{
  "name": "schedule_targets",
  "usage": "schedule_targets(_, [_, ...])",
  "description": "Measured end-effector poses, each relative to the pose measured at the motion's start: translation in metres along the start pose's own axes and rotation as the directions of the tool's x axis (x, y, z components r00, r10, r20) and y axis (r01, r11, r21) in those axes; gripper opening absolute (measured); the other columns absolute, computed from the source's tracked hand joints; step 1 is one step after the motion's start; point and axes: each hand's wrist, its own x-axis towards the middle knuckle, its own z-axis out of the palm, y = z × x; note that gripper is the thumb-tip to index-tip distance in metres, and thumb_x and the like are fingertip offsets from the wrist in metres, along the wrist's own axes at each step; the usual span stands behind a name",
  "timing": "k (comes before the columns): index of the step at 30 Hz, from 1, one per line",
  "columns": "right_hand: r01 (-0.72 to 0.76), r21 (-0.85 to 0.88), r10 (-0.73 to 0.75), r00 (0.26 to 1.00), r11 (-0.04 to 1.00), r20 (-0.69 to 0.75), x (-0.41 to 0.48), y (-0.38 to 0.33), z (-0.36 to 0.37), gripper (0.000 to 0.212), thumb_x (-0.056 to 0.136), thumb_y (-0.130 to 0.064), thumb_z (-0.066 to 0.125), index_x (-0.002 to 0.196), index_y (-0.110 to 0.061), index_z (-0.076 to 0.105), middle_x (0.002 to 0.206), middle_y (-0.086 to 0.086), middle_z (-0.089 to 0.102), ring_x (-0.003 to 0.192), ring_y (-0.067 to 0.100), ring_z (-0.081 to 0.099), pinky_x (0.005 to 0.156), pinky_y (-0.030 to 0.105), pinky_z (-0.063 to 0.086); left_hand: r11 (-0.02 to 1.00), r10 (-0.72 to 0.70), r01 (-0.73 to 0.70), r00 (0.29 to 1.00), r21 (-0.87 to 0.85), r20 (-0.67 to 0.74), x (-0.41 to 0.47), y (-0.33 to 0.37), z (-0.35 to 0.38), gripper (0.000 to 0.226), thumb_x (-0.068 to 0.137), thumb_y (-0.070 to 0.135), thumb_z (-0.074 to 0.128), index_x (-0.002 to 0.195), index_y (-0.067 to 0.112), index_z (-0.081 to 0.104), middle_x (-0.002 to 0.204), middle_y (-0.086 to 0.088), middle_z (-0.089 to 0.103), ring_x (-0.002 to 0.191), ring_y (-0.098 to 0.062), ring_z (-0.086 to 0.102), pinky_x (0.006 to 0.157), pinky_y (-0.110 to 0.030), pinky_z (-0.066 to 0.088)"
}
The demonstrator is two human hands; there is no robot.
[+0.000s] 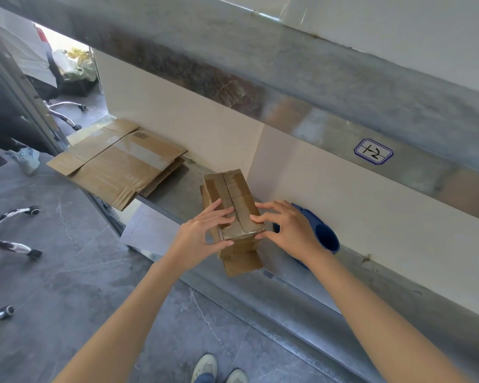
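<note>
The small cardboard box (233,205) stands on the grey ledge (177,194), just beside a blue tape dispenser (325,236). Left hand (198,239) and right hand (288,230) press flat on its taped top, fingers straight and spread, thumbs against its near end

Both bare forearms reach forward and converge, the left arm (138,308) coming in from the lower left and the right arm (371,313) from the lower right. The left hand (202,236) lies palm down, fingers spread and nearly straight, thumb stretched out beneath them. The right hand (291,230) faces it close by, fingers lightly arched, fingertips pressing down
</note>
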Motion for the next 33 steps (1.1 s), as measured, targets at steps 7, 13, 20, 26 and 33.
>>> schedule_targets(7, [-0.047, 0.054, 0.047, 0.999, 0.997, 0.003, -0.005, -0.001, 0.012, 0.053, 0.071, -0.063, 0.072, 0.114, -0.032, 0.067, 0.135, -0.017, 0.052, 0.119, 0.006, 0.046, 0.09, 0.03, 0.043, 0.999, 0.024, -0.021, 0.994, 0.029, -0.107, -0.003, 0.005, 0.01, 0.047, 0.079, 0.053, 0.072, 0.121, 0.032, 0.065, 0.14, 0.031, 0.047, 0.145, 0.003, 0.023, 0.109, -0.033, 0.038])
schedule_targets(13, [-0.056, 0.051, 0.064, 0.986, 0.997, -0.152, -0.008, -0.006, 0.03, 0.047, 0.076, -0.06, 0.065, 0.104, -0.022, 0.068, 0.127, -0.009, 0.06, 0.113, 0.012, 0.056, 0.072, 0.027, 0.051, 0.994, -0.059, 0.032, 0.96, -0.101, -0.274, -0.003, 0.019, 0.026, 0.046, 0.075, 0.044, 0.078, 0.113, 0.019, 0.071, 0.132, 0.018, 0.059, 0.144, 0.001, 0.029, 0.113, -0.028, 0.037])
schedule_targets(20, [-0.094, 0.139, 0.102, 0.993, 0.986, -0.051, -0.005, -0.004, 0.023, 0.054, 0.078, -0.074, 0.056, 0.107, -0.03, 0.065, 0.131, -0.019, 0.053, 0.119, 0.002, 0.048, 0.082, 0.021, 0.043, 0.979, -0.139, 0.111, 0.977, -0.169, -0.162, -0.004, 0.029, 0.016, 0.047, 0.079, 0.043, 0.075, 0.117, 0.016, 0.069, 0.138, 0.012, 0.057, 0.147, -0.005, 0.024, 0.11, -0.047, 0.043])
schedule_targets(26, [-0.147, 0.239, 0.175, 0.979, 0.96, -0.102, -0.007, -0.011, 0.03, 0.035, 0.087, -0.059, 0.058, 0.1, -0.028, 0.064, 0.125, -0.021, 0.054, 0.114, -0.003, 0.052, 0.077, 0.015, 0.044, 0.966, -0.192, 0.156, 0.967, -0.208, -0.168, -0.004, 0.033, 0.016, 0.028, 0.088, 0.021, 0.073, 0.116, 0.016, 0.07, 0.136, 0.011, 0.059, 0.146, -0.003, 0.025, 0.11, -0.041, 0.044])
schedule_targets(33, [-0.15, 0.298, 0.179, 0.981, 0.943, -0.072, -0.01, -0.012, 0.028, 0.029, 0.087, -0.055, 0.061, 0.103, -0.031, 0.061, 0.131, -0.02, 0.053, 0.106, -0.001, 0.055, 0.079, 0.02, 0.049, 0.954, -0.237, 0.21, 0.965, -0.214, -0.113, -0.003, 0.038, 0.011, 0.025, 0.089, 0.02, 0.071, 0.114, 0.017, 0.068, 0.138, 0.011, 0.058, 0.147, -0.005, 0.025, 0.109, -0.041, 0.044])
